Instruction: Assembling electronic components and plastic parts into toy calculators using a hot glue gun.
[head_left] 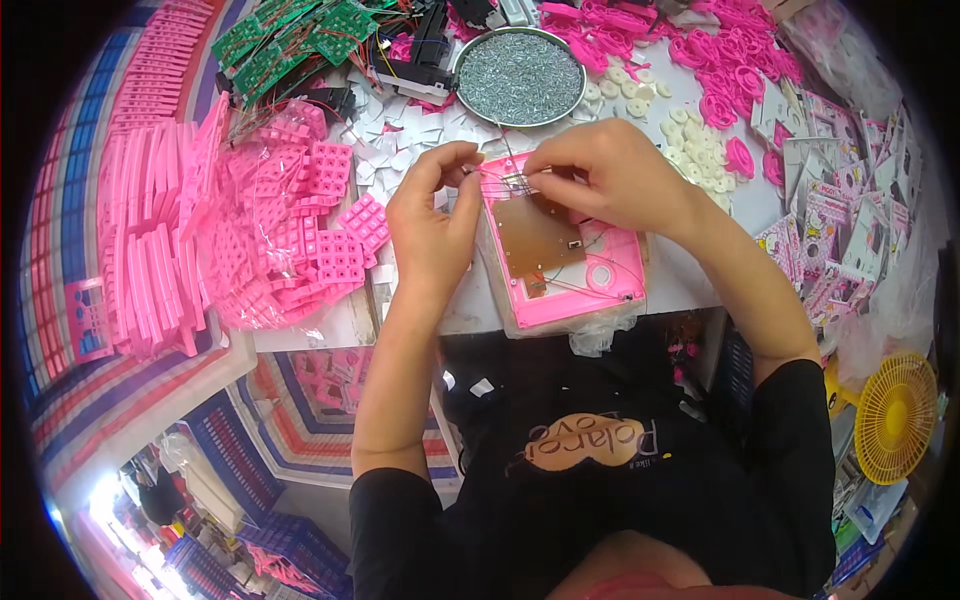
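A pink plastic housing [570,312] lies in front of me on a plastic-wrapped pad, with a brown circuit board [535,235] set in it. Thin wires [600,255] run over its lower right part, beside a round opening. At the housing's top left corner, my left hand [435,215] pinches the end of a thin wire between thumb and index finger. My right hand [605,175] reaches over the top right edge, its fingertips pressed together at the same wires by the board's upper edge. What exactly the right fingertips hold is hidden.
A round tin of small screws [520,78] stands beyond the housing. Left lie pink button pads [340,255], pink plastic parts [160,230] and green circuit boards [340,35]. Cream discs [690,150], pink rings [735,75] and printed cards [840,220] lie right. A yellow fan [897,418] stands lower right.
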`<state>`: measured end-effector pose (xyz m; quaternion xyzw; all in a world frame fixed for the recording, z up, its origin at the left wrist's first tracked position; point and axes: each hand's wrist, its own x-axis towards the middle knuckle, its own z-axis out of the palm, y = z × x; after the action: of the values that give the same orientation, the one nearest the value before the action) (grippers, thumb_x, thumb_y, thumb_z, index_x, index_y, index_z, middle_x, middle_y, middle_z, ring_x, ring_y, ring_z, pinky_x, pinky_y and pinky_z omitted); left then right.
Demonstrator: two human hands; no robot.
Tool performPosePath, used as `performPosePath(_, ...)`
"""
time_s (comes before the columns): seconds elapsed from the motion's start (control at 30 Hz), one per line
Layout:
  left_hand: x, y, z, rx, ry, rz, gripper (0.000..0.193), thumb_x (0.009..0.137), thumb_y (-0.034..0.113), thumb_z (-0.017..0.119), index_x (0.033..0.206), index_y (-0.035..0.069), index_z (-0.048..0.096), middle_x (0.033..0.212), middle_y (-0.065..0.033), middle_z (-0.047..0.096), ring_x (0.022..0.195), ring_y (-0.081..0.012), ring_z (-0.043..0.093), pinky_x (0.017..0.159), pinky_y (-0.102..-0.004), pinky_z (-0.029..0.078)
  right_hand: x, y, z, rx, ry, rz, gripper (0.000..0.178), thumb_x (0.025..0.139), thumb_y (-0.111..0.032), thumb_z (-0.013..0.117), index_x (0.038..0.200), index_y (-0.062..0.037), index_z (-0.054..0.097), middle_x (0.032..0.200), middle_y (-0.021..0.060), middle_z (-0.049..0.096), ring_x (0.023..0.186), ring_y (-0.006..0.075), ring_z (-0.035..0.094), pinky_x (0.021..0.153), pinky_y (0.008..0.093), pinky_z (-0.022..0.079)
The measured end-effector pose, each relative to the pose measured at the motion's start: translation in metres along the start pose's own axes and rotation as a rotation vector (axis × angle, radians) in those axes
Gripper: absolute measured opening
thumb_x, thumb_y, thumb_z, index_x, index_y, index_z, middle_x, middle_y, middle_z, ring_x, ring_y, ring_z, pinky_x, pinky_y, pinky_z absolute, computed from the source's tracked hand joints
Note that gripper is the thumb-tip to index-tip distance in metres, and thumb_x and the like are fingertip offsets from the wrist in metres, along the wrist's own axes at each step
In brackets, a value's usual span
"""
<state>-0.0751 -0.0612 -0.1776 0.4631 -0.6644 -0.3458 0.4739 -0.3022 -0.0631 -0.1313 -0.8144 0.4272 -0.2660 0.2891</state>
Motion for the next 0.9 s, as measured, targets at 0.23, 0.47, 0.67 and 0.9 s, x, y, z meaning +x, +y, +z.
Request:
performPosePath(0.23,-0.002,-0.006,0.001,-0.179,0.024,-0.106,0.025,0.089,-0.006,0.066,0.113,0.000,0.069,0.108,-0.0082,0.067,0.092,-0.0147,0.067,0.086,-0.0272,0.054,0.031,0.013,0.017,0.126,0.111,0.075,0.020,0.091,-0.016,0.068,0.102,-0.0005,0.074,0.072,0.0091,0.071,0.062,0.0148,0.067,0.058,0.0301,0.051)
performPosePath(0.47,0.005,0.009,0.006,-0.365,0.072,-0.105,0.028,0.088,-0.010,0.065,0.114,0.000,0.063,0.124,-0.0127,0.052,0.094,-0.0165,0.068,0.087,-0.0283,0.056,0.043,0.001,0.017,0.337,-0.132,0.312,0.021,0.089,-0.016,0.070,0.099,0.0013,0.073,0.064,0.0047,0.065,0.053,0.0104,0.059,0.051,0.0290,0.047)
performPosePath(0.67,-0.009,0.010,-0.012,0.229,0.034,-0.010,0.030,0.083,-0.008,0.065,0.111,0.003,0.064,0.118,-0.0157,0.054,0.088,-0.0240,0.067,0.077,-0.0337,0.055,0.024,0.002,0.017,0.126,0.097,0.220,0.018,0.088,-0.016,0.069,0.089,0.0018,0.069,0.063,0.0044,0.064,0.052,0.0091,0.057,0.051,0.0287,0.045)
performPosePath(0.9,0.001,0.030,0.004,0.449,-0.031,0.190,0.019,0.079,0.009,0.072,0.098,0.011,0.074,0.100,-0.0073,0.066,0.101,-0.0251,0.059,0.092,-0.0427,0.040,0.009,0.000,0.018,0.211,0.164,0.243,0.018,0.090,-0.016,0.068,0.090,0.0018,0.069,0.063,0.0039,0.064,0.057,0.0086,0.060,0.054,0.0270,0.046)
